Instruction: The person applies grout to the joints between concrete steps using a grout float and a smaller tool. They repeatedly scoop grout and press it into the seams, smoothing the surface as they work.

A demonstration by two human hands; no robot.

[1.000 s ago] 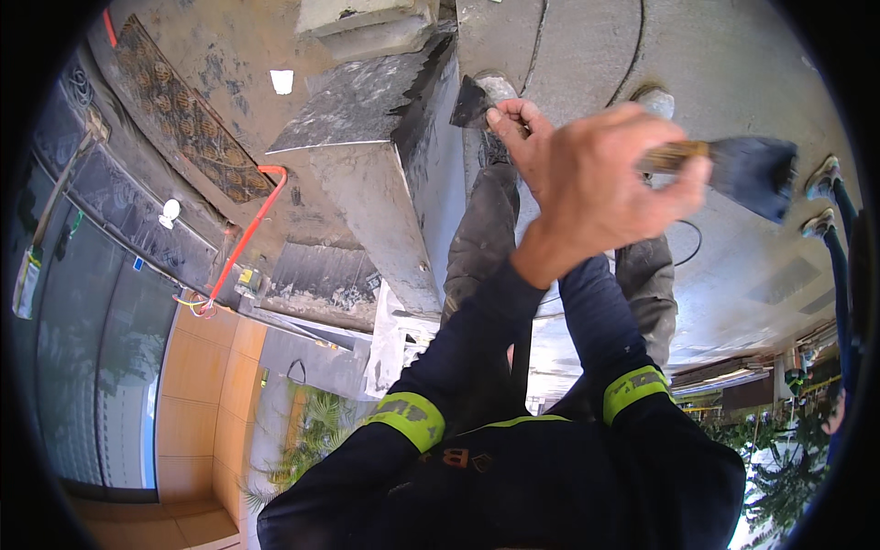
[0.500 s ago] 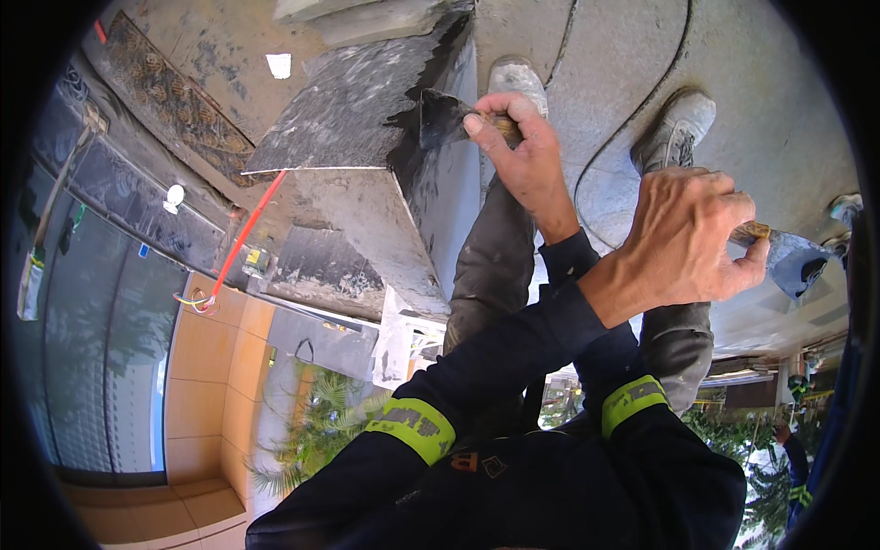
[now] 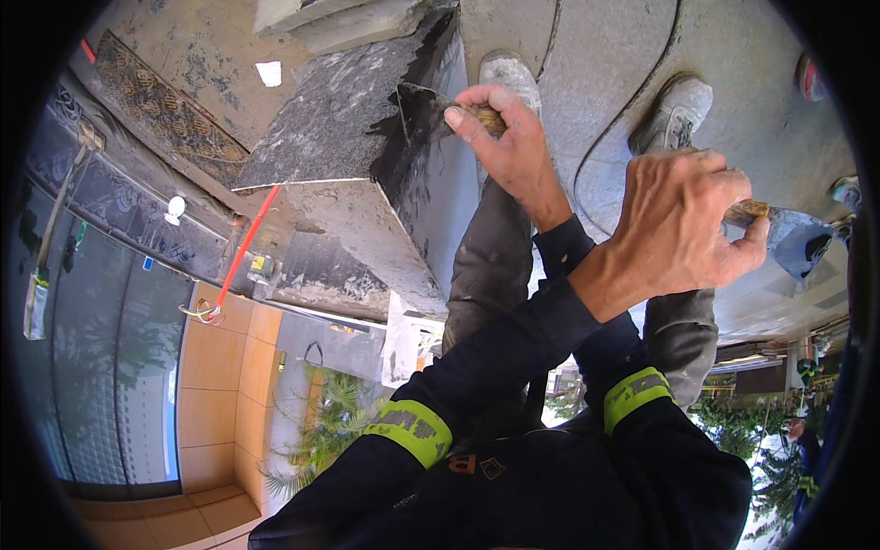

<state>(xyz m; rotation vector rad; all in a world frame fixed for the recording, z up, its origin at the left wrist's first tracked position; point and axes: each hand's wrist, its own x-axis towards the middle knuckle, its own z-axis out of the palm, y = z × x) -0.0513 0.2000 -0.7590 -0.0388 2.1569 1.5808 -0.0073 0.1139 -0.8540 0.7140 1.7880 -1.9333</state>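
Observation:
My arms cross. My left hand reaches to the right over my right forearm, closed on the wooden handle of a wide scraper whose blade points right. My right hand, higher and nearer the middle, grips the short handle of a dark-bladed scraper. That blade is over the edge of a concrete block with a speckled dark top and an uneven band of black coating along its right edge; whether it touches the surface I cannot tell.
An orange conduit with loose wires rises left of the block. A cable crosses the concrete floor by my shoes. A dirty patterned board lies upper left. Another person's shoes and sleeve show at the right rim.
My right hand and its scraper have moved left to the block's edge. My left hand has swung right and lower with its scraper, then shifted slightly up.

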